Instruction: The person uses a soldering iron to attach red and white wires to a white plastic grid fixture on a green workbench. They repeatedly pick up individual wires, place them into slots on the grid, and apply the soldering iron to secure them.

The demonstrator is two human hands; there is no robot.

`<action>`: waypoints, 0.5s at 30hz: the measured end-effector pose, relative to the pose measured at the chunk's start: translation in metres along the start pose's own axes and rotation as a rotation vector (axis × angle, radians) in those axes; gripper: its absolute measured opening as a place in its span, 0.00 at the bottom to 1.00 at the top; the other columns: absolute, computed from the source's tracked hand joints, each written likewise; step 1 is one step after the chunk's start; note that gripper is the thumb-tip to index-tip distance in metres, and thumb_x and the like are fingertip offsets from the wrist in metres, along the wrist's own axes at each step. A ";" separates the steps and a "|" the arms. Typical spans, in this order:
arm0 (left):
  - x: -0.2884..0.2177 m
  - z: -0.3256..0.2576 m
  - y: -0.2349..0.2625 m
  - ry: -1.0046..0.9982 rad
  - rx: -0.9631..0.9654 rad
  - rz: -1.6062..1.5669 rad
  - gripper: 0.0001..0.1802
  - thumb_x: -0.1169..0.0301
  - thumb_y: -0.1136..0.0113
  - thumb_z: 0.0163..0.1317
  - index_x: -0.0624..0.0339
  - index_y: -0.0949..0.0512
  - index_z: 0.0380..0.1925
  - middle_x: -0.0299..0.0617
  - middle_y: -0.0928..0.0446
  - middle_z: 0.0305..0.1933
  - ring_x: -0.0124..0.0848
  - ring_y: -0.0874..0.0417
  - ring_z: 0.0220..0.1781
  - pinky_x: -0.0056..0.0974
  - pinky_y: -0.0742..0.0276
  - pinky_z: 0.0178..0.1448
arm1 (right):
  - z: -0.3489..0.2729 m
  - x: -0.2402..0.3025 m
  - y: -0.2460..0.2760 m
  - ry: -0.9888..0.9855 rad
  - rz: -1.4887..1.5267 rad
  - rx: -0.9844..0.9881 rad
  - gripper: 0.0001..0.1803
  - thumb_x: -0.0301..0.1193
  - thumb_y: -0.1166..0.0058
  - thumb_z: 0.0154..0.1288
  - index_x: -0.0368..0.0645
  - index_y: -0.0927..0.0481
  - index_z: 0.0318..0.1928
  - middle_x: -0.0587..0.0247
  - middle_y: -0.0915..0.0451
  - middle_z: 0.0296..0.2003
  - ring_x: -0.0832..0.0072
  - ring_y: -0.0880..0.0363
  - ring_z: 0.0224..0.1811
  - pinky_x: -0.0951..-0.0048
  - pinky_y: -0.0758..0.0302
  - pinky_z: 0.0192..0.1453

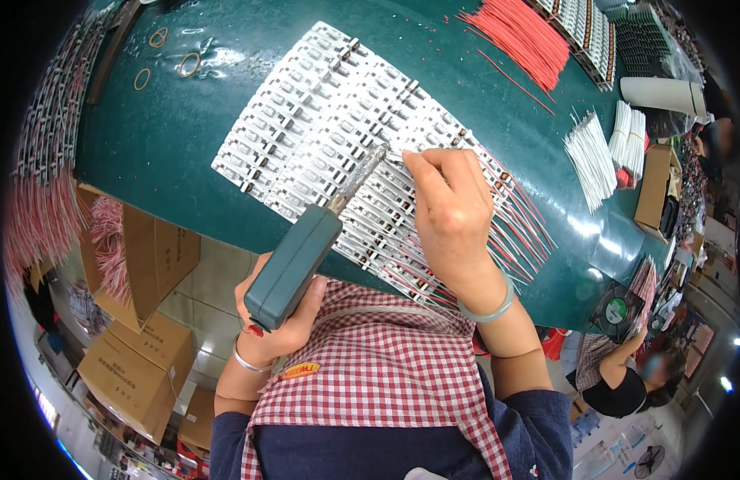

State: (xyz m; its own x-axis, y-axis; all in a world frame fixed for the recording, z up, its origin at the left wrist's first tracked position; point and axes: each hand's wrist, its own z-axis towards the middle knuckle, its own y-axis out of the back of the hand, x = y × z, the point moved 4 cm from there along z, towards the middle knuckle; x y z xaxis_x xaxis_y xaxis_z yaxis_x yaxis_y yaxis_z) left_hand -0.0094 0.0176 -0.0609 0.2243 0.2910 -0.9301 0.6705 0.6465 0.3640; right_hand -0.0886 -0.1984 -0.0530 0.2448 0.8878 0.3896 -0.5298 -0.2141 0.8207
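My left hand (pixel 278 308) is wrapped round the dark green handle of a soldering gun (pixel 296 264). Its metal tip reaches up and right onto a panel of white plastic modules (pixel 306 120) set in slanted rows. Close to that tip, my right hand (pixel 454 208) is closed in a pinch over the modules. A thin white wire seems to be between its fingertips, mostly hidden by them. Red and white wires (pixel 518 228) trail from the panel's right side, passing under and beyond my right wrist.
Loose red wires (pixel 520 40) and white wires (pixel 591 160) lie on the green table (pixel 186 144). Rubber bands (pixel 190 65) are at the far left. A small black fan (pixel 616 310) stands at the right edge. Cardboard boxes (pixel 138 372) stand lower left. A co-worker (pixel 626 372) sits at right.
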 end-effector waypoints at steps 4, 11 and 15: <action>0.001 0.000 0.000 -0.001 -0.001 0.006 0.12 0.79 0.30 0.53 0.69 0.17 0.39 0.48 0.17 0.34 0.35 0.16 0.30 0.33 0.21 0.34 | 0.000 0.000 0.000 0.001 -0.008 0.005 0.17 0.16 0.41 0.45 0.31 0.17 0.41 0.57 0.23 0.35 0.63 0.24 0.37 0.67 0.24 0.36; 0.006 -0.007 0.003 -0.004 -0.030 -0.024 0.12 0.79 0.30 0.54 0.68 0.17 0.39 0.47 0.18 0.35 0.34 0.17 0.28 0.34 0.22 0.34 | 0.000 0.001 0.001 0.007 -0.005 0.018 0.18 0.16 0.41 0.45 0.32 0.17 0.41 0.57 0.23 0.35 0.63 0.24 0.37 0.67 0.24 0.35; 0.000 -0.007 0.005 0.048 -0.023 -0.047 0.12 0.79 0.30 0.53 0.67 0.17 0.39 0.45 0.17 0.34 0.35 0.16 0.30 0.35 0.21 0.36 | -0.001 0.000 0.001 0.002 -0.013 0.025 0.18 0.16 0.41 0.45 0.32 0.17 0.41 0.57 0.23 0.35 0.64 0.24 0.37 0.67 0.24 0.35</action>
State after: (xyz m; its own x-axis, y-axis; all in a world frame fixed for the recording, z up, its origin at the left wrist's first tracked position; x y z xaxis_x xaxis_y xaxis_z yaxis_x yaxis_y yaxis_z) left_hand -0.0103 0.0257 -0.0587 0.1584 0.2937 -0.9427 0.6629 0.6759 0.3220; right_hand -0.0894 -0.1980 -0.0525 0.2498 0.8915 0.3780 -0.5059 -0.2127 0.8360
